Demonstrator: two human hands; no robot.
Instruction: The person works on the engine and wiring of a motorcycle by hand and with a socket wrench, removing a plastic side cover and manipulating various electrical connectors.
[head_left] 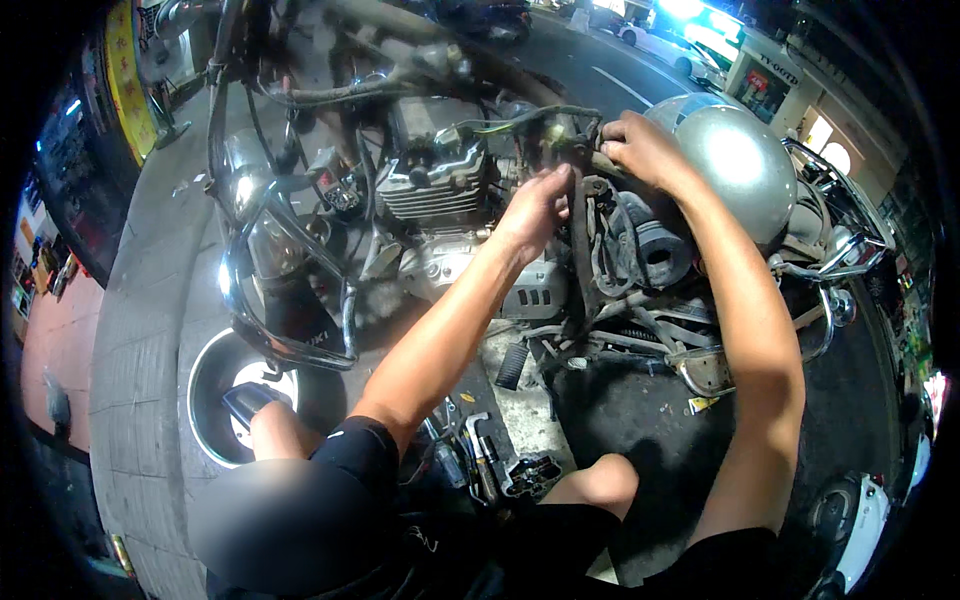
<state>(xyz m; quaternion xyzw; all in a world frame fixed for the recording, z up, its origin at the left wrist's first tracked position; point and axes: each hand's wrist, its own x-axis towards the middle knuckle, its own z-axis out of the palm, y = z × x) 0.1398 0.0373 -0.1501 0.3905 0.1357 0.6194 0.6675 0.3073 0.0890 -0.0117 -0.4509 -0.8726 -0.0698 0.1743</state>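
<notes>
Black cloth makes up the shirt (440, 550) nearest us, and a bare knee (607, 480) shows beside it, while a blurred patch hides what lies at the lower left. Just past the knee we see hand tools (481, 455) lying close together on the ground, with a dark, hollowed metal part (530, 475) next to them. To their left sits a silver basin (196, 410), a dark object partly covering its white contents. Beyond the tools, a ribbed black foot peg (512, 366) juts toward us from the motorcycle (430, 262), which stands across the middle of our view with its finned engine (435, 195) exposed. Our two hands are apart but near each other, to the right of those fins: the left hand (540, 210) has its fingertips at an upright frame tube, and the right hand (645, 148) curls its fingers at the hoses just beyond; we cannot tell whether either is clamped on anything. Right of the hands bulges a rounded silver shell (738, 170). Farther off run the dark road (570, 60), a white car (672, 55) and a brightly lit shopfront (705, 35).
</notes>
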